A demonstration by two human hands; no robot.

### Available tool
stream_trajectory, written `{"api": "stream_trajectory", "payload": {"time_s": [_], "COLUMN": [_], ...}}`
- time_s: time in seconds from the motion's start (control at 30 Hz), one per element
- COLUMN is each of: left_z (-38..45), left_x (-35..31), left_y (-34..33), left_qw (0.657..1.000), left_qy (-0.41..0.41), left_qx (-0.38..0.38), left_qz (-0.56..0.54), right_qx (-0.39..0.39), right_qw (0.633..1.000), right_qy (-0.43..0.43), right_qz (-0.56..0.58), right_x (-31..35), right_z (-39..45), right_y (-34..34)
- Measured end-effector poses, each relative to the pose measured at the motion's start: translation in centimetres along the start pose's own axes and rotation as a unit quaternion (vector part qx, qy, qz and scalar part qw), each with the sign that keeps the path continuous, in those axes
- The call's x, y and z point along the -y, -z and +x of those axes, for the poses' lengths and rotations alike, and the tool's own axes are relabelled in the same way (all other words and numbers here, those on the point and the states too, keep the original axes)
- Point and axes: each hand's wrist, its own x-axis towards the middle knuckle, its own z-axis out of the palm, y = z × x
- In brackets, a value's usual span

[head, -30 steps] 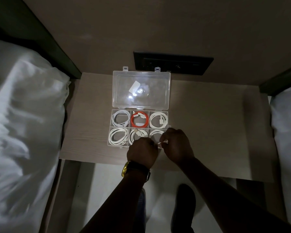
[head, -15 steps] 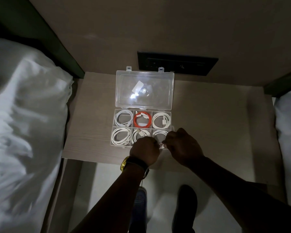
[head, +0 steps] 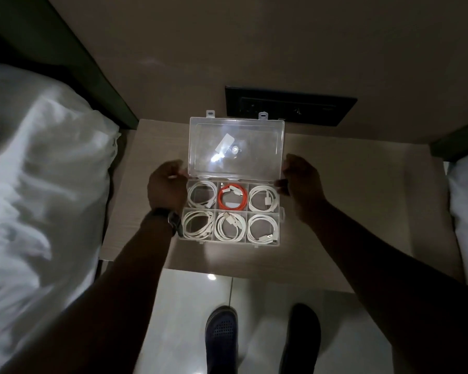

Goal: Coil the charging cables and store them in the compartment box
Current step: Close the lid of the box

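I judge the clear lid [head: 237, 149] light, flexy (likely slippery); my left hand [head: 166, 186] at 9 o'clock and right hand [head: 299, 179] at 3 pinch its side edges, fingers narrowed.

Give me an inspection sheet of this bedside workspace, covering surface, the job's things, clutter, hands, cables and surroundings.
Surface: light wooden bedside table, dimly lit.
Job's things: clear compartment box, its lid open; all six compartments filled.
Clutter: nothing seen.
Grippers: left hand and right hand at the lid's two sides; contact unclear.
Cables: five coiled white cables, one orange cable in the far middle compartment.
Surroundings: white bedding either side, dark socket panel on the wall.
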Motion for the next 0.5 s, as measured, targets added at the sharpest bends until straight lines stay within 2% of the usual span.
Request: {"api": "stream_trajectory", "payload": {"time_s": [0.1,0.17,0.27,0.33,0.4,0.47,0.5], "left_z": [3.3,3.3,1.2,-0.6,-1.9,-3.0,-3.6], "left_x": [-0.6,-0.8,-0.7,-0.1,1.0,2.7,3.6], "left_y": [-0.5,-0.3,1.5,3.0,4.0,4.5,4.5], "left_qw": [0.994,0.987,0.975,0.963,0.964,0.971,0.968], "left_qy": [0.065,0.082,0.077,0.088,0.070,-0.007,-0.056], "left_qx": [0.085,0.123,0.130,0.158,0.188,0.221,0.241], "left_qz": [-0.035,-0.069,-0.163,-0.199,-0.175,-0.094,-0.032], "right_qx": [0.025,0.026,0.028,0.043,0.073,0.105,0.108], "right_qw": [0.995,0.994,0.994,0.998,0.996,0.974,0.947], "right_qy": [-0.062,-0.047,-0.016,0.007,0.050,0.121,0.171], "right_qz": [0.070,0.096,0.105,0.052,-0.031,-0.160,-0.249], "right_x": [1.8,2.2,1.3,-0.1,-2.2,-4.7,-5.9], "right_z": [1.3,1.1,-1.1,-3.2,-5.1,-6.2,-6.5], "right_y": [-1.0,-0.8,0.9,2.0,2.7,3.1,3.3]}}
